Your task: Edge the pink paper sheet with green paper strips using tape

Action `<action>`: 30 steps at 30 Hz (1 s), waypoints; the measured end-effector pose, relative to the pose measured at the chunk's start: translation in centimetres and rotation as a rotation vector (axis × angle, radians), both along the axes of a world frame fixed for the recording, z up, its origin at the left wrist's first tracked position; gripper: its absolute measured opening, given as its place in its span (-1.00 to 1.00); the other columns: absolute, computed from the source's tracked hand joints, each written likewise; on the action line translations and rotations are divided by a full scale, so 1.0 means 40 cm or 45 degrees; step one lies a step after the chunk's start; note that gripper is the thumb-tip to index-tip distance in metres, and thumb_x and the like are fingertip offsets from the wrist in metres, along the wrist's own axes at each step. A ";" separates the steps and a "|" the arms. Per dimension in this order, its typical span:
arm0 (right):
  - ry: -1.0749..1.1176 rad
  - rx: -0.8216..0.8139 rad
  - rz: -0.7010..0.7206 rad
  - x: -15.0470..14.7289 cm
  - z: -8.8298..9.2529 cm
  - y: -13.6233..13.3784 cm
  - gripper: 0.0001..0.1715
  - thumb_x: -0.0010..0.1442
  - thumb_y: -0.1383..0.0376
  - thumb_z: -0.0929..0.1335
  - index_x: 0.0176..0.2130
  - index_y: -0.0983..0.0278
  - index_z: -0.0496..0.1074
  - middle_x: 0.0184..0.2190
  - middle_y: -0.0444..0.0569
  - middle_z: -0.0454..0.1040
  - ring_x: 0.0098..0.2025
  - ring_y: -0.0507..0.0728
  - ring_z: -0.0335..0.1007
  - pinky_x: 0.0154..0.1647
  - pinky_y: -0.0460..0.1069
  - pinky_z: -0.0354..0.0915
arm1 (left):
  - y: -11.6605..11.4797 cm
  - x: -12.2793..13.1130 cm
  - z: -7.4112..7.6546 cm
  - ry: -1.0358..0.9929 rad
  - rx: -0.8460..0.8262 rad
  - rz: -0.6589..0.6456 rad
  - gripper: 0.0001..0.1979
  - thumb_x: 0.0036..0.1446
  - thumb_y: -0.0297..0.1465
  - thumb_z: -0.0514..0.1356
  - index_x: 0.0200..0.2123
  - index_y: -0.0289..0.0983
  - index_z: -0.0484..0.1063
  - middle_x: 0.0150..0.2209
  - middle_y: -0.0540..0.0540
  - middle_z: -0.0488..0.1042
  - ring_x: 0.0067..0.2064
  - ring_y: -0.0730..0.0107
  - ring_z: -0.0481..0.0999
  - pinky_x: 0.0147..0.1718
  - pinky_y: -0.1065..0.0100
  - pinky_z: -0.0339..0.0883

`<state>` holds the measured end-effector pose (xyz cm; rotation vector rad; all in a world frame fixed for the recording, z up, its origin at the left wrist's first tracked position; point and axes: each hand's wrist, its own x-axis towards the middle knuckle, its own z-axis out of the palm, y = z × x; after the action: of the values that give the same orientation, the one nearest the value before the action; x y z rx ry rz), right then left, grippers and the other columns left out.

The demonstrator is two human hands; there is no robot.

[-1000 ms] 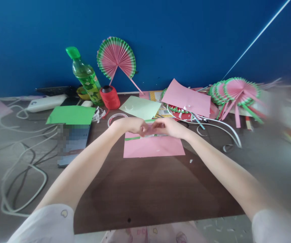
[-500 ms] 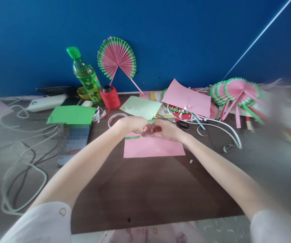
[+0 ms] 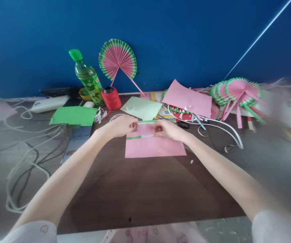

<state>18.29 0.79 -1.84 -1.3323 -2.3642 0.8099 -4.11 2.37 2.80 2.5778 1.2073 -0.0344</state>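
A pink paper sheet [image 3: 155, 149] lies on the dark table in front of me. Across it runs a narrow strip [image 3: 134, 137], green at its left end and whitish toward the middle. A second green strip [image 3: 146, 122] lines the sheet's far edge. My left hand [image 3: 125, 126] rests by the sheet's far left corner, fingers curled together; what they may grip is hidden. My right hand [image 3: 167, 130] is over the right part of the sheet, thumb and fingertips curled in close to the whitish strip. I cannot make out what is between them.
Behind stand a green bottle [image 3: 88, 76], a red container [image 3: 111, 99] and a pleated pink-green fan [image 3: 118, 59]. More fans [image 3: 241, 89] lie at the right. Around are green paper [image 3: 74, 115], pale green paper [image 3: 141, 107], another pink sheet [image 3: 188, 99], black-handled scissors [image 3: 183, 125] and white cables [image 3: 230, 130].
My hands were together over the middle of the sheet. My left hand has moved left to the sheet's far left corner; the right one has barely shifted.
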 end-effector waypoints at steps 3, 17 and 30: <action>-0.010 -0.083 -0.031 0.009 0.013 -0.001 -0.93 -0.05 0.43 0.37 -0.49 0.31 0.36 -0.53 -0.15 0.33 -0.47 -0.01 0.22 -0.45 -0.10 0.09 | -0.021 -0.052 -0.012 -0.215 0.189 0.256 -0.84 0.08 -0.40 0.01 -0.38 -0.29 0.37 -0.32 -0.09 0.44 -0.27 0.31 0.41 -0.26 0.33 0.23; 0.132 -0.035 -0.068 0.015 0.043 -0.014 -0.87 0.11 0.32 0.28 -0.39 0.28 0.43 -0.44 -0.07 0.47 -0.42 0.03 0.33 -0.40 -0.04 0.19 | -0.050 -0.104 -0.071 -0.196 0.162 0.318 -0.82 0.16 -0.29 0.00 -0.37 -0.27 0.28 -0.27 -0.15 0.42 -0.20 0.22 0.38 -0.19 0.23 0.22; 0.748 0.422 -0.167 -0.035 0.095 -0.067 -0.65 0.12 0.42 0.28 -0.07 0.20 0.37 0.01 -0.01 0.35 0.09 0.13 0.24 0.10 0.10 0.24 | -0.116 0.010 -0.008 -1.030 -0.391 0.228 -0.89 0.19 -0.34 0.04 -0.31 -0.24 0.15 -0.26 -0.12 0.55 -0.14 0.31 0.51 -0.12 0.19 0.28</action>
<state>16.91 -1.89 1.96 -0.9391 -1.8288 0.6255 -3.72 -2.27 2.47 1.8859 0.9911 0.7238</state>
